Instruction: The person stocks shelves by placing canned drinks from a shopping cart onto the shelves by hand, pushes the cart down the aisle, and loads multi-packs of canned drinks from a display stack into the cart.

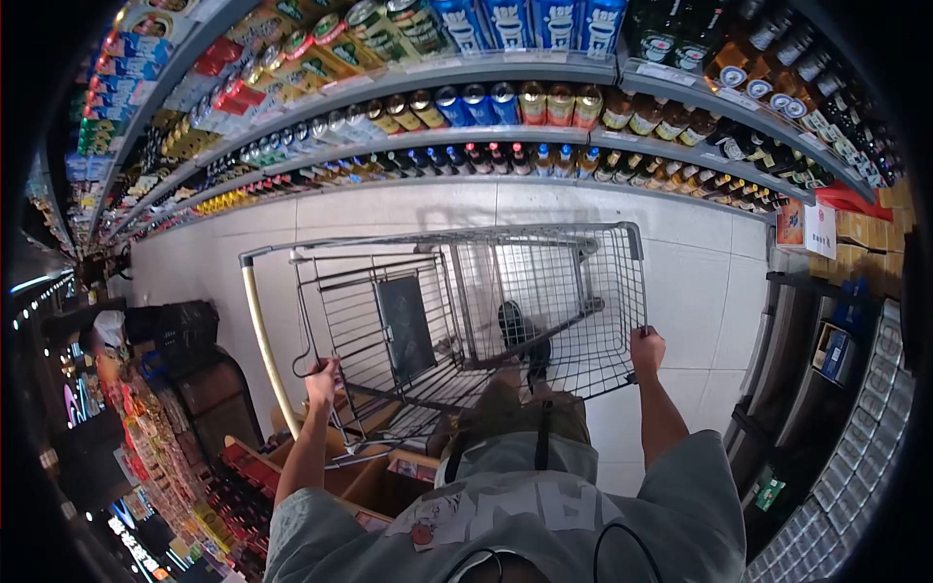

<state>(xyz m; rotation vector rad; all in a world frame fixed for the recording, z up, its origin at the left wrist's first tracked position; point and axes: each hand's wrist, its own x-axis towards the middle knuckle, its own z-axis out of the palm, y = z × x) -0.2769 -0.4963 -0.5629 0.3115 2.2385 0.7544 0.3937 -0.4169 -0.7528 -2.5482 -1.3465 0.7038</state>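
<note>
A wire shopping cart [544,277] stands sideways in front of me, with bare floor showing through its mesh. Its pale handle bar [267,335] is at the left end, and a dark panel [405,328] sits in the wire behind it. My left hand [323,381] is closed around the wire frame near the handle end. At the other end, my right hand [647,350] grips the cart's near corner. One of my shoes [510,319] shows through the mesh below.
Shelves of beer cans [476,102] and bottles [671,175] curve along the far side. Stacked packs of cans [846,486] line the right. At left are a black bag [187,325] and piled packaged goods [146,428]. Wooden bins [374,481] stand close by my left arm.
</note>
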